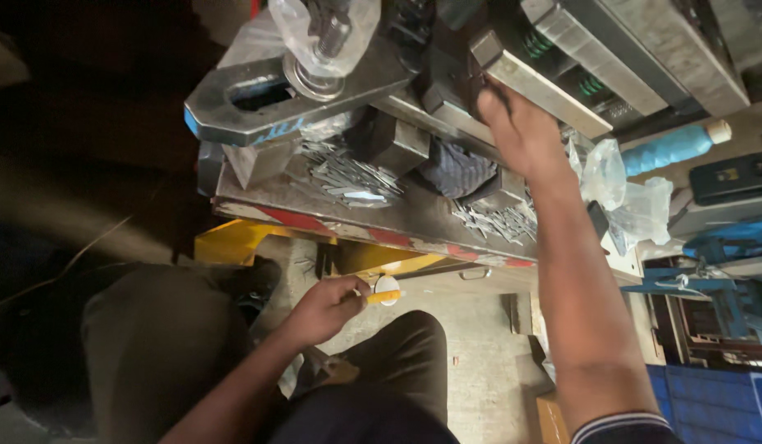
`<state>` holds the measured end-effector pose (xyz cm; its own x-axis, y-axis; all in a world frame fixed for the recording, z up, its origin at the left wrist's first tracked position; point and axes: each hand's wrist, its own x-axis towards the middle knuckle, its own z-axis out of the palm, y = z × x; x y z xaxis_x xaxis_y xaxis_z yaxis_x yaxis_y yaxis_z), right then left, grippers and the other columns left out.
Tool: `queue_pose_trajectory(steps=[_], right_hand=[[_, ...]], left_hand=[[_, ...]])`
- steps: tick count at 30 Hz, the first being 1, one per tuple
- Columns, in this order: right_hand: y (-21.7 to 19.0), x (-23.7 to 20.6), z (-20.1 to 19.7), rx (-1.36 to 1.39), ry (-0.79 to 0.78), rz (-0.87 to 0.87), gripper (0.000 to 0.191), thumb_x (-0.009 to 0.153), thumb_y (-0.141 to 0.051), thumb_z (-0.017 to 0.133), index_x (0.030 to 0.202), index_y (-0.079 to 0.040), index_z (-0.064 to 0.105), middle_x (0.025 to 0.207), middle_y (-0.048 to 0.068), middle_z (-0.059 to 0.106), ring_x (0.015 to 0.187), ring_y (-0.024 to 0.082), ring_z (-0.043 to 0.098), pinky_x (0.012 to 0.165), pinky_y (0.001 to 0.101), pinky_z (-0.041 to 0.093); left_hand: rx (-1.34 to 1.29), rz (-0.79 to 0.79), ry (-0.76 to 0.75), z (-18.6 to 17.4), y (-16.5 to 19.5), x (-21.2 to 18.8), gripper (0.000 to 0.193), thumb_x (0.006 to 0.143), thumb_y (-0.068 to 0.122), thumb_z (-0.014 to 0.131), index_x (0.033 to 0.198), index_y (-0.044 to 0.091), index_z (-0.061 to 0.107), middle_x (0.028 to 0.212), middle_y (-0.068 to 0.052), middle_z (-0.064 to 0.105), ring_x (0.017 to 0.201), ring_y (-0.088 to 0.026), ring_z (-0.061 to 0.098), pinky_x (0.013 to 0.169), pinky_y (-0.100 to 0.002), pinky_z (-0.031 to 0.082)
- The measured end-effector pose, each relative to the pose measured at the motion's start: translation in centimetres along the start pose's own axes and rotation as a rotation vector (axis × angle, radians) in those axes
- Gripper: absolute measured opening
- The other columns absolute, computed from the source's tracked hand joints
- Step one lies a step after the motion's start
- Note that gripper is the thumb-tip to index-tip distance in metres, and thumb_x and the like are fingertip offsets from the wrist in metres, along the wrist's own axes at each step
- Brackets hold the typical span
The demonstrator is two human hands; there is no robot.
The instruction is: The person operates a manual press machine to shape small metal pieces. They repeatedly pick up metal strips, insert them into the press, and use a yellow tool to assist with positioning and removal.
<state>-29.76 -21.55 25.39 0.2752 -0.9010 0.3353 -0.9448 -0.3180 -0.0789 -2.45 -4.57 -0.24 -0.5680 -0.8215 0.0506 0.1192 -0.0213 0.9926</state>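
My right hand (519, 123) reaches up into a metal press and rests its fingers on a dark steel block (448, 82) beside a long steel bar (545, 86); whether it grips anything I cannot tell. My left hand (322, 310) is low, over my knees, and pinches a small orange-handled tool (382, 294) with a round white end. Piles of thin metal strips (352, 177) lie on the machine plate (414, 218), with more strips (496, 220) near my right forearm.
A slotted steel clamp (258, 94) and a large bolt wrapped in a plastic bag (327, 37) sit at the top left. A dark cloth (455, 168), clear plastic bags (632, 193) and a blue roll (669, 148) are nearby. The plate's edge is striped red and white (373, 236) above a yellow frame (233, 238).
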Motion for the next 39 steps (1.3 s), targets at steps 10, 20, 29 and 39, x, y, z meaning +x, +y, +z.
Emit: queue_pose_trajectory(steps=[10,20,29,39], right_hand=[[-3.7,-1.1,0.4,-0.169,0.134,-0.108,0.096,0.077,-0.057,0.094,0.143,0.000,0.055,0.125,0.023,0.071,0.114,0.045,0.067,0.099,0.0482,0.052],[-7.2,-6.4,0.2,-0.211,0.292,-0.125,0.064,0.097,-0.040,0.079,0.146,-0.005,0.058,0.158,0.015,0.053,0.150,0.039,0.041,0.125,0.0618,0.020],[-8.0,-15.5,4.0,0.052,0.440,0.009,0.057,0.092,-0.034,0.076,0.137,-0.004,0.059,0.152,0.016,0.052,0.146,0.040,0.042,0.124,0.0593,0.024],[-7.5,-21.1,6.7,0.267,0.500,0.064,0.034,0.090,-0.016,0.077,0.120,-0.002,0.068,0.121,0.016,0.066,0.113,0.035,0.061,0.100,0.0435,0.049]], left_hand=[[-0.063,-0.036,-0.009,-0.3,0.4,-0.5,0.015,0.094,0.016,0.067,0.104,0.005,0.069,0.074,-0.001,0.059,0.069,-0.009,0.053,0.064,-0.030,0.047],[-0.036,-0.028,0.025,0.5,1.4,-0.3,0.011,0.093,0.012,0.066,0.100,0.005,0.069,0.079,0.002,0.063,0.074,-0.005,0.056,0.066,-0.026,0.048],[-0.111,-0.150,-0.032,2.2,1.4,-0.5,0.011,0.092,0.013,0.066,0.099,0.005,0.067,0.077,0.003,0.063,0.070,-0.005,0.057,0.061,-0.025,0.051],[0.067,-0.231,0.051,2.4,2.0,0.3,0.014,0.090,0.012,0.067,0.101,0.004,0.070,0.069,0.000,0.060,0.063,-0.008,0.052,0.057,-0.027,0.043]])
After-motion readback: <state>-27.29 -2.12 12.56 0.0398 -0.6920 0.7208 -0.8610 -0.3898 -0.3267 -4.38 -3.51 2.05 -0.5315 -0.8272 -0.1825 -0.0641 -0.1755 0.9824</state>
